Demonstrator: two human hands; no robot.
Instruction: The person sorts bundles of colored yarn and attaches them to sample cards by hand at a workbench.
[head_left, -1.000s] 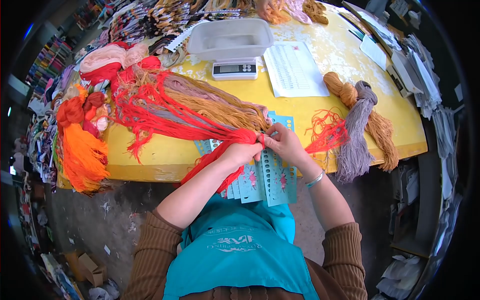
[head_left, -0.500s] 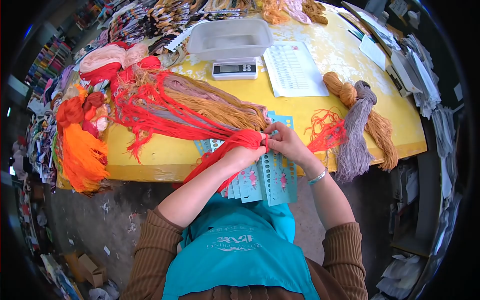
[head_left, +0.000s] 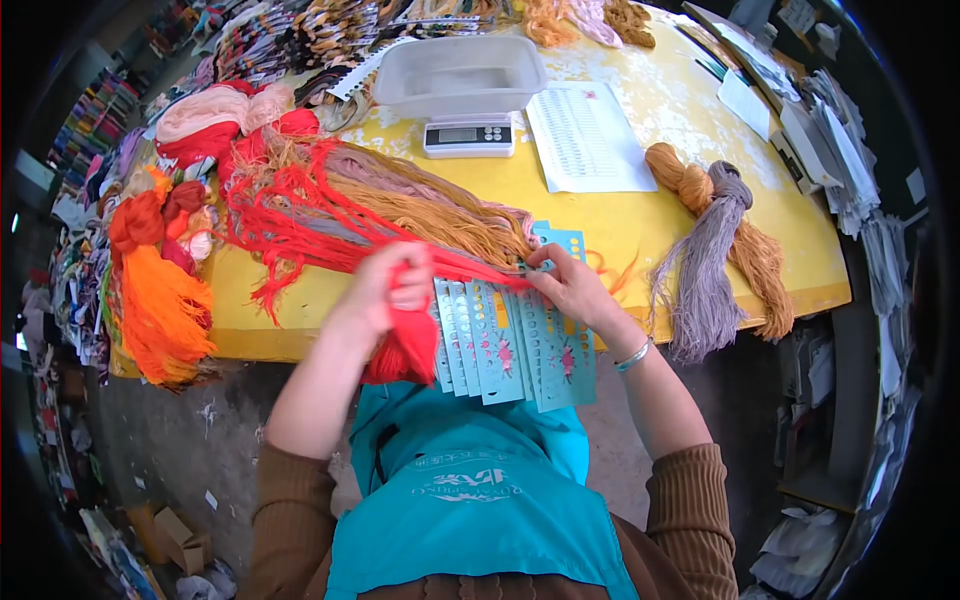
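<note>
My left hand (head_left: 395, 288) is closed round a bunch of red thread (head_left: 408, 345), whose loose part hangs down over the table's front edge. Stretched strands run from there to my right hand (head_left: 570, 288), whose thumb and fingers pinch them at the top of the cards. The teal punched cards (head_left: 505, 350) lie fanned between my hands and stick out past the table edge. Behind them lies a long bundle of mustard thread (head_left: 430, 215) with mauve and red strands. Some blurred orange-red strands trail to the right of my right hand.
Grey (head_left: 705, 260) and tan (head_left: 765, 265) thread hanks lie at the right. Orange thread (head_left: 165, 310) hangs over the left edge. A digital scale (head_left: 470, 138) carries a clear plastic tub (head_left: 460, 75), beside a printed sheet (head_left: 590, 135). More skeins are piled at the back left.
My left hand has moved left and up, drawing the red thread out taut from my right hand. The red tail at the right has mostly slid away. More of the cards shows.
</note>
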